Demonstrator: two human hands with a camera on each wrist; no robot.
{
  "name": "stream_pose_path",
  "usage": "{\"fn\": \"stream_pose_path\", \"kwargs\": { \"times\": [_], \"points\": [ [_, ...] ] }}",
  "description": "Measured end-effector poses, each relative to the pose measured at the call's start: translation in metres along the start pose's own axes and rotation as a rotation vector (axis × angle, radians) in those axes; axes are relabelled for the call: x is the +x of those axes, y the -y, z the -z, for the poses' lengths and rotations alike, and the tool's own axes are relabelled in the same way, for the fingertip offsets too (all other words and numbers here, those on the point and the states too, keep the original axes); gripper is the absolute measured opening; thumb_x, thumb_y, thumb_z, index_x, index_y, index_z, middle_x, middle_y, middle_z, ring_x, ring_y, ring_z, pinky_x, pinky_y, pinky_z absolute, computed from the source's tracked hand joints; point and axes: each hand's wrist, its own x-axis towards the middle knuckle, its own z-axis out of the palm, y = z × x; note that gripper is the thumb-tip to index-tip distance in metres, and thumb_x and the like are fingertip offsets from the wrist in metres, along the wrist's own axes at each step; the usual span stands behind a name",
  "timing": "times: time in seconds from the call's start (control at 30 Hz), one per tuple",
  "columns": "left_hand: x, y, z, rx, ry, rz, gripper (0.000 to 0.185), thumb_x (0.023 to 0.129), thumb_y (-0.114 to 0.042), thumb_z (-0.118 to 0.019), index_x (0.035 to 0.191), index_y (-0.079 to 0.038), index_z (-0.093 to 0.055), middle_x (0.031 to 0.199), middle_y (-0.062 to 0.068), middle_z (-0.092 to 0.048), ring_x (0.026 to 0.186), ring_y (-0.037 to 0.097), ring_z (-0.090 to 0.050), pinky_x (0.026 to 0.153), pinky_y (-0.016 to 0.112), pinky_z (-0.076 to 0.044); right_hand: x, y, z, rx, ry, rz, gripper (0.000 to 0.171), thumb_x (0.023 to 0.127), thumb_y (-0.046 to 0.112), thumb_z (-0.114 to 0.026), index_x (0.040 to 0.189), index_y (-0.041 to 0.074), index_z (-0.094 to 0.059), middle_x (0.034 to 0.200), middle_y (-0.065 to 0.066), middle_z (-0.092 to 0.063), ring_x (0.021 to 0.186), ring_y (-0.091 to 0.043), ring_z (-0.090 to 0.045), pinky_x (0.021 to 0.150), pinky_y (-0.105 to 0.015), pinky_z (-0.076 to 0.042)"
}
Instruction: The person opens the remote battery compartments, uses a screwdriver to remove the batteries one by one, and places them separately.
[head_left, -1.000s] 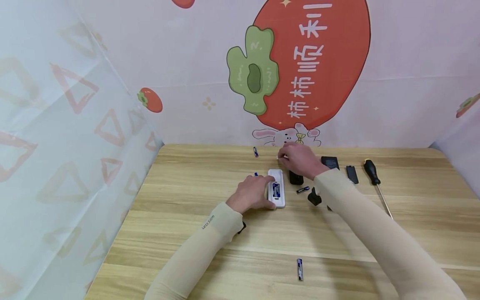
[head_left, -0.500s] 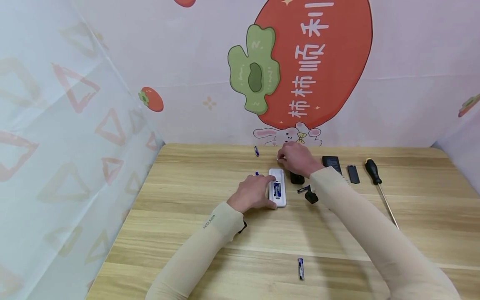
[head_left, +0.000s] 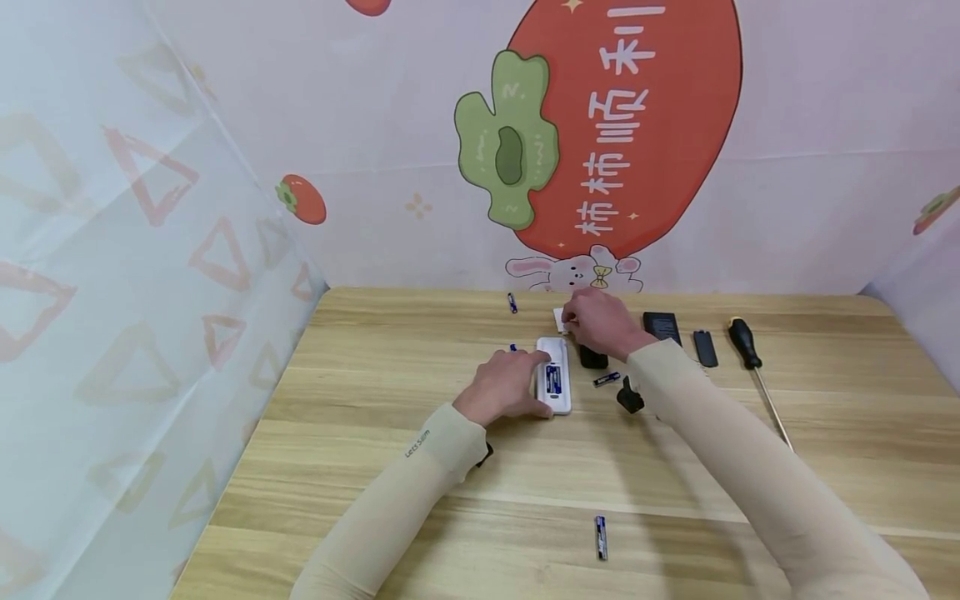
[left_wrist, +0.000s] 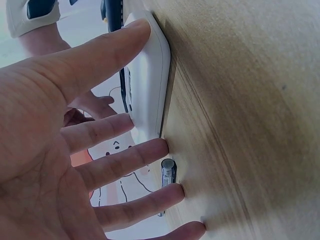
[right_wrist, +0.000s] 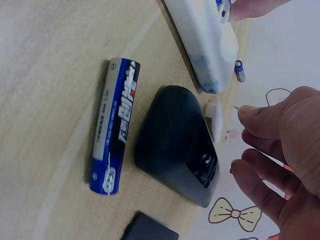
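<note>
A white remote control point(head_left: 553, 400) lies on the table with its battery compartment uncovered and blue batteries point(head_left: 553, 379) inside. My left hand point(head_left: 506, 385) holds it between thumb and index finger, the other fingers spread beside it, as the left wrist view shows. Beyond the remote lies a small white flat piece point(head_left: 560, 320), perhaps its cover. Close beside that piece is my right hand point(head_left: 600, 323); in the right wrist view its thumb and fingers are loosely bent, with a gap and nothing between them. Below that hand sits a black device point(right_wrist: 172, 135) with an open compartment.
Loose batteries lie about: one at the back point(head_left: 512, 303), one by the black device point(right_wrist: 115, 125), one near the front point(head_left: 601, 537), another behind the left hand. Rightward are a black box point(head_left: 662, 325), a dark cover point(head_left: 705, 348) and a screwdriver point(head_left: 742, 343). A printed cloth backs the table.
My right hand has shifted slightly right, so more of the white flat piece shows beside its fingers. My left hand and the remote control stay put.
</note>
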Motion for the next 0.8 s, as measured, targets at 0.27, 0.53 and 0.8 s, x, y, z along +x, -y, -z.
{"fn": "stream_pose_path", "kwargs": {
  "times": [0.27,0.53,0.8],
  "points": [
    [0.000,-0.001,0.001,-0.003,-0.004,0.000,0.083,0.075,-0.051,-0.088,0.146,-0.025,-0.055,0.127,0.003,-0.065,0.108,0.027,-0.059,0.082,0.049,-0.055,-0.018,0.000,0.015,0.012,-0.001,0.034,0.014,0.091,0.011,-0.076,0.103,0.005,-0.079,0.100,-0.009,-0.068,0.092,-0.027,-0.060,0.086,-0.045,-0.056],
    [0.001,0.000,-0.001,-0.022,0.003,0.005,0.083,0.075,-0.050,-0.089,0.146,-0.023,-0.055,0.128,0.003,-0.065,0.107,0.027,-0.058,0.086,0.047,-0.054,-0.037,-0.003,0.026,0.011,0.026,0.012,0.015,0.090,0.015,-0.077,0.103,0.007,-0.079,0.104,-0.009,-0.071,0.095,-0.027,-0.062,0.085,-0.045,-0.056],
    [0.002,0.000,-0.002,-0.033,0.008,0.005,0.082,0.076,-0.049,-0.088,0.147,-0.022,-0.055,0.131,0.003,-0.064,0.107,0.027,-0.058,0.088,0.047,-0.053,-0.058,-0.014,0.033,0.025,0.052,-0.023,0.019,0.091,0.017,-0.076,0.107,0.007,-0.078,0.103,-0.009,-0.070,0.088,-0.024,-0.063,0.084,-0.045,-0.056]
  ]
}}
